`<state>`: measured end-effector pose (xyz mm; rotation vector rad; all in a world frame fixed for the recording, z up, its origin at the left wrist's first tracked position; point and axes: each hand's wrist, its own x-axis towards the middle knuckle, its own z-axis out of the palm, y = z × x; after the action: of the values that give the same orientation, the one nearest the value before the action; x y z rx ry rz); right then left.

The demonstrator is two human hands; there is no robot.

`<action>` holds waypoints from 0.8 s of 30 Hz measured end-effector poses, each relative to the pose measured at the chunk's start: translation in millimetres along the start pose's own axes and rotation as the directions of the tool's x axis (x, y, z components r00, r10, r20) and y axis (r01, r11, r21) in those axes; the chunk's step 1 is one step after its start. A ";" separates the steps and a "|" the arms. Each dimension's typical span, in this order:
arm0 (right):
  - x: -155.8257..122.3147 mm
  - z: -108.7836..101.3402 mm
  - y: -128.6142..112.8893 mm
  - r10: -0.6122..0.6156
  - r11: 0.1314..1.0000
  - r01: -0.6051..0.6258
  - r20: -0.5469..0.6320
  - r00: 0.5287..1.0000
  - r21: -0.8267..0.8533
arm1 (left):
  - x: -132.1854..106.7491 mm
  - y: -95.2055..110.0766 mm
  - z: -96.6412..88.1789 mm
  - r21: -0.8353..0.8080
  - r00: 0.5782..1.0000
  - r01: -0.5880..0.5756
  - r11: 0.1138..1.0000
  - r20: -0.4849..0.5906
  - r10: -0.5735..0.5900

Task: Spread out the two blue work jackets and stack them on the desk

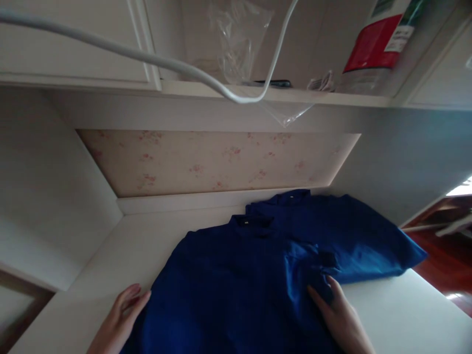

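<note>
A dark blue collared shirt [221, 275] lies spread on the white surface in front of me, its collar pointing away. My left hand [123, 309] is beside the shirt's left edge; its fingers are a little apart and the thumb tip reaches the cloth. On the other side, my right hand [337, 309] has bunched fabric of the shirt's right side between thumb and fingers. Behind and to the right lies a second blue garment [354, 231], also with a collar, partly covered by the nearer one. The bottom of the near shirt runs out of view.
A white countertop [147, 241] runs under the garments, between side panels. Overhead, an open shelf [332, 98] holds a clear plastic bag [239, 44] and a container with a red label [372, 44]. A white cable [177, 66] hangs across the upper view.
</note>
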<state>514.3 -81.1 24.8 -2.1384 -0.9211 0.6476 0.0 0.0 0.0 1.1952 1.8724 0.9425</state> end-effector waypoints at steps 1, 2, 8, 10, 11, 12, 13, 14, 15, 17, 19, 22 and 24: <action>-3.6 12.5 -10.6 -0.071 0.997 0.072 0.028 0.997 -0.030 | 8.4 4.3 3.9 0.018 0.999 -0.011 1.000 0.033 0.010; -6.1 24.8 -21.1 -0.153 0.987 0.155 0.058 0.987 -0.047 | 16.0 7.8 7.0 0.046 0.998 -0.026 0.999 0.065 0.023; -2.2 109.6 -97.6 -0.515 0.853 0.521 0.228 0.826 0.038 | 51.9 1.9 -14.9 0.284 0.981 -0.195 0.939 0.053 0.188; 0.8 142.5 -129.0 -0.572 0.816 0.566 0.306 0.761 0.116 | 59.7 -5.5 -37.5 0.311 0.972 -0.229 0.922 0.027 0.233; 2.8 158.8 -144.6 -0.590 0.803 0.575 0.331 0.736 0.154 | 62.7 -8.7 -50.3 0.325 0.970 -0.229 0.918 -0.002 0.243; 5.5 174.4 -159.5 -0.601 0.796 0.575 0.344 0.721 0.188 | 65.0 -11.3 -63.3 0.346 0.967 -0.221 0.912 -0.044 0.251; 9.0 188.6 -173.4 -0.605 0.795 0.567 0.344 0.718 0.215 | 66.8 -13.3 -76.2 0.368 0.961 -0.204 0.907 -0.099 0.257; 13.3 200.7 -185.9 -0.602 0.798 0.554 0.335 0.725 0.236 | 68.0 -14.5 -88.6 0.389 0.952 -0.185 0.903 -0.158 0.263; 18.4 210.3 -196.7 -0.596 0.803 0.539 0.319 0.737 0.254 | 68.5 -15.0 -100.0 0.403 0.938 -0.172 0.899 -0.210 0.274; 28.8 219.8 -211.6 -0.571 0.817 0.500 0.277 0.773 0.287 | 66.6 -13.1 -119.2 0.416 0.910 -0.173 0.893 -0.280 0.306; 36.7 215.8 -215.4 -0.536 0.828 0.452 0.230 0.813 0.331 | 59.2 -7.7 -134.0 0.414 0.894 -0.187 0.891 -0.304 0.329; 39.0 188.4 -197.7 -0.494 0.824 0.392 0.178 0.851 0.409 | 36.0 1.4 -151.7 0.088 0.939 -0.163 0.983 -0.291 0.182; 34.5 160.4 -173.2 -0.454 0.828 0.345 0.170 0.874 0.441 | 15.5 0.6 -163.3 -0.273 0.969 -0.072 0.959 -0.247 0.002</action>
<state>357.3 96.5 51.8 -1.4509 -1.2263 0.8346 -144.2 -18.0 76.1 0.9805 1.8294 1.3796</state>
